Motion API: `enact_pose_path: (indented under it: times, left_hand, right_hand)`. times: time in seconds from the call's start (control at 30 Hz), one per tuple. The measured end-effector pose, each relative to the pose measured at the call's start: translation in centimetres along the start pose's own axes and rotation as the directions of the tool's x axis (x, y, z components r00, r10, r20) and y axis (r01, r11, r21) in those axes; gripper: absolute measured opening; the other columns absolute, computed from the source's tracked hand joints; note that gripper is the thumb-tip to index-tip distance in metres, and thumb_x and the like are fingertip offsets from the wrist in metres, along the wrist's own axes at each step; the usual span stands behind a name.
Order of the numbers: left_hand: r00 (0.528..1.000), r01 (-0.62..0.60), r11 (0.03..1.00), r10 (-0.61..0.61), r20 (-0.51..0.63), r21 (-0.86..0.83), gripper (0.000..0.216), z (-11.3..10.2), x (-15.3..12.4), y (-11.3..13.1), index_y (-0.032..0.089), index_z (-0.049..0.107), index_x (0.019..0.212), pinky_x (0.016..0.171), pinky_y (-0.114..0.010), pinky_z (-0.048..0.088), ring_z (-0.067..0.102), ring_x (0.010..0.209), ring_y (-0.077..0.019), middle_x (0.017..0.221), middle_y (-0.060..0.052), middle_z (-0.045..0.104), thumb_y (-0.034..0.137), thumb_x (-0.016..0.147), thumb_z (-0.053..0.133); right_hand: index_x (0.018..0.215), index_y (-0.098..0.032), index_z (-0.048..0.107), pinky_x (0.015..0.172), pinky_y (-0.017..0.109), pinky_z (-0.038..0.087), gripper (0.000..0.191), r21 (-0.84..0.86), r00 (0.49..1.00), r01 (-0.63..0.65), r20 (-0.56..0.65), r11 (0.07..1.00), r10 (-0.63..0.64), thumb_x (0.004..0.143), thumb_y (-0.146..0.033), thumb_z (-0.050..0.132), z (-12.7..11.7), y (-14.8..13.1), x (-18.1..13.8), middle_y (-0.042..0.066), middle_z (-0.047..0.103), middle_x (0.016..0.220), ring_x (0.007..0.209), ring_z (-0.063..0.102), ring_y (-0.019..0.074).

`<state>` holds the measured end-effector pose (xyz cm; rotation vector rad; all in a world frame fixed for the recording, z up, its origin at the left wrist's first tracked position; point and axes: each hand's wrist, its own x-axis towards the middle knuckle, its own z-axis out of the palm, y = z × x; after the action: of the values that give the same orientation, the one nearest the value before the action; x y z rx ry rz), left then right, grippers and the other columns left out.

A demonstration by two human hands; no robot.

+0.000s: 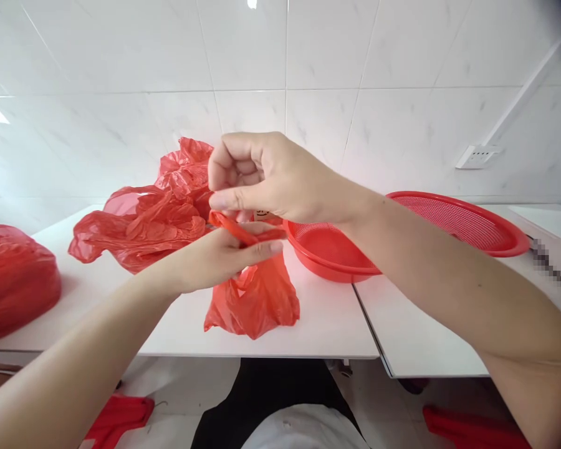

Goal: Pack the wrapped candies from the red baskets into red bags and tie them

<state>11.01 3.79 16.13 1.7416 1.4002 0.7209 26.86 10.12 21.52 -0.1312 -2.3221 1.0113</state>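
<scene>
A small red plastic bag [255, 305] with something in it stands on the white table in front of me. My left hand [229, 252] is closed around the bag's gathered top, its thumb pointing right. A twisted strip of the bag passes over the back of those fingers. Just above, my right hand [262, 178] has its fingers curled, with the thumb tip at the looped end of that strip. Its exact grip is partly hidden. Between the hands shows a small piece of a printed label [262, 214], mostly covered.
Crumpled red plastic bags [144, 218] lie at the back left, and a full red bag [14, 280] sits at the far left. Behind my right arm are a red basket [336, 271] and a larger red mesh basket [500, 240]. A gap [369, 324] divides two tables.
</scene>
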Motion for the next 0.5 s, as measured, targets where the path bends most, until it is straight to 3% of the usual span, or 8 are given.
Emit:
enact_pose_path:
  times: [0.07,0.1,0.2,0.27,0.37,0.5]
  left_hand:
    - [0.998,0.043,0.992,-0.047,-0.029,-0.115,0.036,0.2,0.5,0.0,0.021,0.067,0.086,0.046,-0.021,0.032,0.029,0.049,-0.0093,0.057,0.006,0.029,0.055,0.088,0.055]
    - [0.996,0.067,0.979,-0.077,-0.045,-0.193,0.037,0.1,0.6,-0.2,0.021,0.065,0.079,0.045,-0.021,0.029,0.025,0.048,-0.0089,0.056,0.006,0.025,0.054,0.090,0.053]
    - [0.992,0.074,0.927,-0.106,-0.068,-0.368,0.042,-0.2,0.7,-1.1,0.020,0.051,0.063,0.043,-0.021,0.028,0.018,0.044,-0.0076,0.053,0.008,0.017,0.051,0.090,0.054]
    - [0.996,0.048,0.908,-0.074,-0.044,-0.416,0.041,-0.4,0.6,-1.6,0.020,0.049,0.064,0.046,-0.022,0.036,0.024,0.043,-0.0075,0.049,0.008,0.025,0.052,0.091,0.053]
    - [0.999,-0.024,0.911,0.037,0.023,-0.412,0.040,-0.6,0.2,-2.1,0.018,0.061,0.072,0.056,-0.026,0.047,0.047,0.051,-0.0111,0.057,0.000,0.055,0.052,0.092,0.050]
    - [0.974,-0.167,0.962,0.194,0.114,-0.217,0.030,-1.1,-0.4,-2.1,0.016,0.072,0.076,0.062,-0.028,0.049,0.059,0.067,-0.0158,0.071,-0.005,0.066,0.040,0.089,0.060]
  right_hand:
    - [0.084,-0.018,0.053,0.065,0.023,0.053,0.013,0.003,0.996,0.067,-0.061,0.998,-0.067,0.087,-0.019,0.066,0.5,1.0,0.0,-0.002,0.060,0.082,0.073,0.058,0.0094]
    - [0.088,-0.018,0.054,0.068,0.025,0.053,0.014,-0.017,0.997,0.042,-0.065,0.999,-0.043,0.086,-0.023,0.067,0.5,1.7,-0.3,-0.001,0.061,0.088,0.077,0.059,0.0103]
    - [0.093,-0.018,0.055,0.068,0.028,0.053,0.018,-0.066,0.987,-0.160,-0.036,0.985,0.158,0.083,-0.025,0.069,0.4,3.4,-2.0,0.000,0.062,0.089,0.076,0.060,0.0116]
    - [0.086,-0.018,0.056,0.067,0.028,0.052,0.010,-0.050,0.972,-0.225,-0.075,0.973,0.221,0.085,-0.020,0.065,0.6,3.7,-3.3,-0.001,0.061,0.079,0.070,0.058,0.0109]
    - [0.081,-0.018,0.058,0.067,0.028,0.051,0.009,0.007,0.972,-0.170,-0.164,0.986,0.168,0.086,-0.021,0.065,1.1,2.7,-4.9,-0.001,0.061,0.075,0.070,0.058,0.0118]
    - [0.081,-0.019,0.062,0.077,0.030,0.052,0.012,0.051,0.984,-0.113,-0.135,0.992,0.119,0.088,-0.029,0.065,2.0,1.9,-5.5,0.002,0.066,0.086,0.083,0.063,0.0149]
